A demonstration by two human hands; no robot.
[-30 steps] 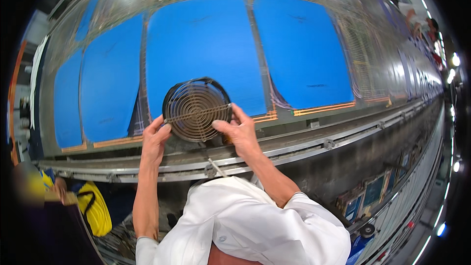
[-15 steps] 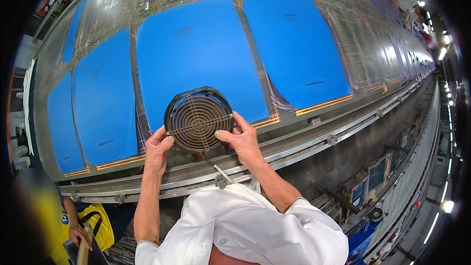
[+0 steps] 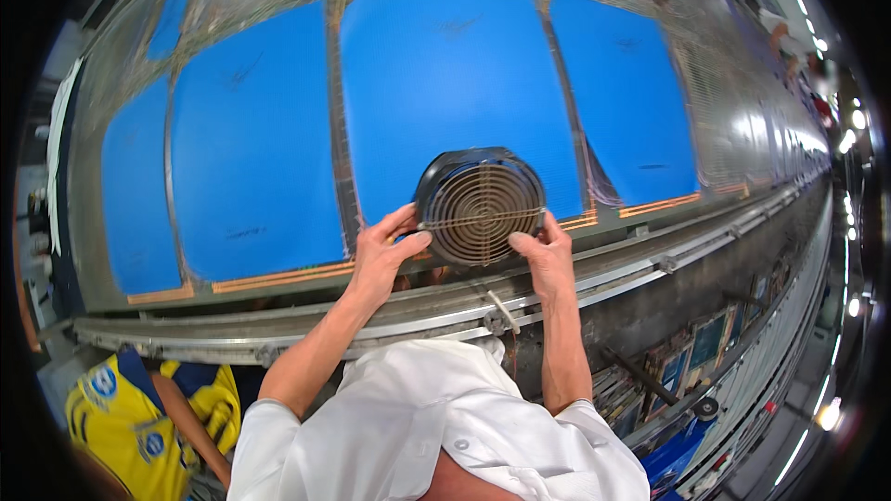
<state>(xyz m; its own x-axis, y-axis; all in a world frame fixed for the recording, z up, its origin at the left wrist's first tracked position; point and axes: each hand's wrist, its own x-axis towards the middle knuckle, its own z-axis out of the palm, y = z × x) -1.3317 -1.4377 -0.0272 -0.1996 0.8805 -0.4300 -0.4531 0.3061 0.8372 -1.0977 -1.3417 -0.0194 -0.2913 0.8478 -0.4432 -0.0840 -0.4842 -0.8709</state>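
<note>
Between my two hands I hold a round black cooling fan (image 3: pixel 484 209) with a wire ring guard facing up. My left hand (image 3: pixel 382 255) grips its left rim, thumb on the near side. My right hand (image 3: pixel 546 255) grips the right rim, the thumb pressed near the guard's edge. The fan is held over the near edge of a large blue fabric panel (image 3: pixel 455 83) lying on the long table. Its underside is hidden, so I cannot tell whether it touches the panel.
More blue panels (image 3: pixel 255 148) lie side by side on the thread-marked table (image 3: pixel 729 121). A metal rail (image 3: pixel 640 269) runs along the near edge. At lower left is a person in a yellow and blue shirt (image 3: pixel 130 413). Framed screens (image 3: pixel 710 343) stand below right.
The fan and both my hands sit further right in the picture, as the view has shifted over the panels. My grip on the fan stays the same. The person at lower left shows more.
</note>
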